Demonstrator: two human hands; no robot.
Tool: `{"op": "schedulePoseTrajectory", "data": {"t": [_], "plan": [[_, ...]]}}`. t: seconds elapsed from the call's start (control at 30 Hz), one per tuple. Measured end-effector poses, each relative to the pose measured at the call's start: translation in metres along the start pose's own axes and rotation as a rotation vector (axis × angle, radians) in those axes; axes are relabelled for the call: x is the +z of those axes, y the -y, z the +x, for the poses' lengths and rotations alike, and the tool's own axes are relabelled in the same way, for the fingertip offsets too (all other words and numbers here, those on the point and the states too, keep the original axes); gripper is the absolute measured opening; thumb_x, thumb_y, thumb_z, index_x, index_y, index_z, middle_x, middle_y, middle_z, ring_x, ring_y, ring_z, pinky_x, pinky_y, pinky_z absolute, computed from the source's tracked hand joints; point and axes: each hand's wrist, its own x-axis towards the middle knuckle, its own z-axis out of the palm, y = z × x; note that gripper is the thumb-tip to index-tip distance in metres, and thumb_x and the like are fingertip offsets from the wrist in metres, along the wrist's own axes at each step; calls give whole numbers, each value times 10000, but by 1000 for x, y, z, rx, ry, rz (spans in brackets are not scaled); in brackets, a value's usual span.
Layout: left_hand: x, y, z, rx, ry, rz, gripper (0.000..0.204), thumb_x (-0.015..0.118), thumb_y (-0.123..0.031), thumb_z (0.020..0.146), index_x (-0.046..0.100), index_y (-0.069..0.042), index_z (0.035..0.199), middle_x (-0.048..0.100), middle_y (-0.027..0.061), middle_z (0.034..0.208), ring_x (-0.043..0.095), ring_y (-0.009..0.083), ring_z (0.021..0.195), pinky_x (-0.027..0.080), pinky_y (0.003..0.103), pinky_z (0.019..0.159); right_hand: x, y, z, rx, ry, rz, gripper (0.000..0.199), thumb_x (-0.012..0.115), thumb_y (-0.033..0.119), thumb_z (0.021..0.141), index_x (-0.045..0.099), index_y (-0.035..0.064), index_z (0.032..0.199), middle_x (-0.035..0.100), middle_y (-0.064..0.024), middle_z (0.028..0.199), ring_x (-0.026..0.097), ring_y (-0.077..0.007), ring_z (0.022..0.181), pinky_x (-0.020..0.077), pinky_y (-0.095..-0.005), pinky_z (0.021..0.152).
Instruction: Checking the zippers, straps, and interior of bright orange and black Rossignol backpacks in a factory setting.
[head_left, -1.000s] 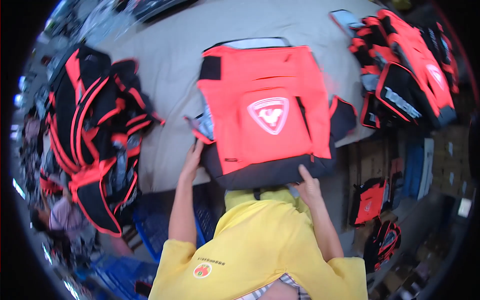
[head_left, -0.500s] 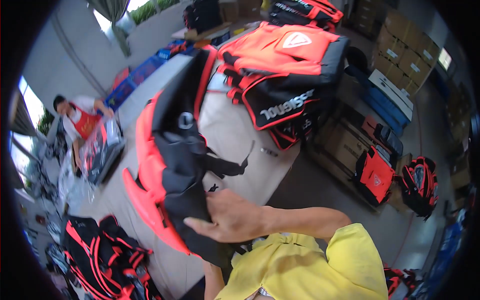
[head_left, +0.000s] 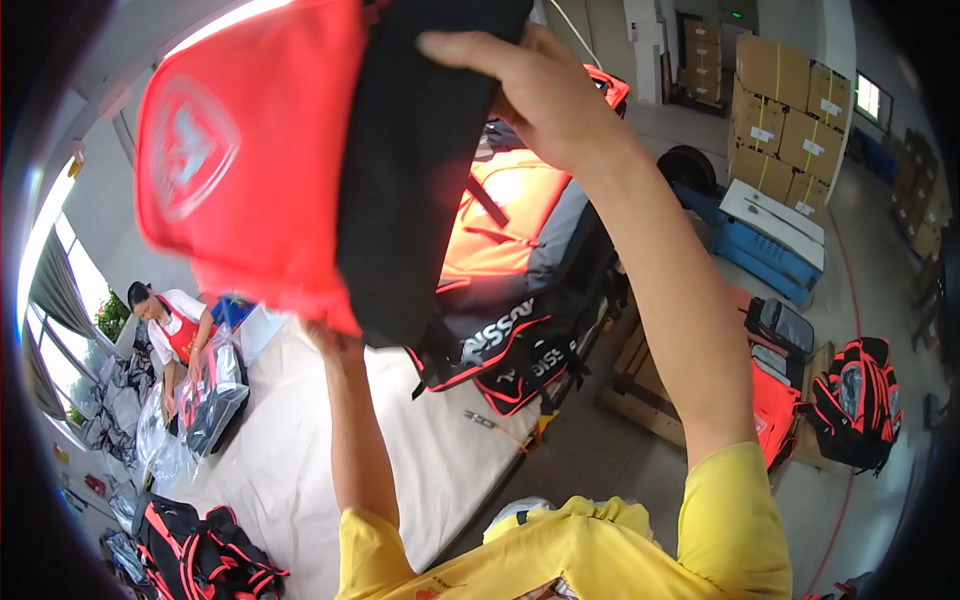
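Note:
A red-and-black backpack [head_left: 250, 160] with a pale shield emblem is held up in front of me, its red face blurred. My right hand [head_left: 545, 95] grips its black side near the top, thumb on the near face and the other fingers behind. At the bag's lower edge my left hand [head_left: 328, 332] touches it from below; its fingers are hidden behind the fabric. Beyond lies a stack of similar red-and-black backpacks [head_left: 500, 250] on the table, partly covered by the raised bag. A loose black strap [head_left: 487, 200] shows on the upper one.
A cream cloth-covered table [head_left: 400, 440] spreads below me. To the left a person [head_left: 180, 330] in a red apron handles a plastic-wrapped bag [head_left: 215, 400]. Another backpack [head_left: 200, 550] lies near left. Right are a blue crate [head_left: 770, 250], stacked cartons [head_left: 785, 130] and more backpacks [head_left: 858, 405].
The backpack has risen from the table to high in front of me, its red emblem face now showing. My right hand has moved up with it, and my left forearm has come into view.

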Motion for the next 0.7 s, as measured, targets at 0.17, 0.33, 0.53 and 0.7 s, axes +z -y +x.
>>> {"op": "schedulePoseTrajectory", "data": {"t": [0.17,0.33,0.53,0.7], "plan": [[95,136,27,-354,31,-39,759,697,-573,975,489,-99,1530,591,89,1503,596,297,1335,506,499,1089,-134,-116,32,-191,-435,-390,491,797,281,938,667,-3,1317,731,-106,1263,704,-206,1122,531,-356,982],[54,259,-56,-785,-450,290,806,758,-584,925,499,-80,1498,601,106,1457,614,302,1290,522,540,1048,-279,-284,-86,321,-800,-929,684,811,447,889,604,-104,1238,686,-317,1248,679,-438,1170,530,-486,986],[37,280,-83,-731,-315,471,706,755,-500,958,522,-36,1435,658,121,1310,708,291,1103,629,490,720,-356,-365,-207,671,-886,-855,763,815,493,880,589,-52,1363,704,-239,1279,696,-345,1174,533,-433,1015],[87,172,7,-1376,650,1341,467,691,-420,998,775,39,1010,776,216,926,744,251,832,572,385,823,-347,-347,-178,430,-827,-930,316,786,264,845,706,-2,996,720,-117,851,690,-218,770,557,-419,677]]}}
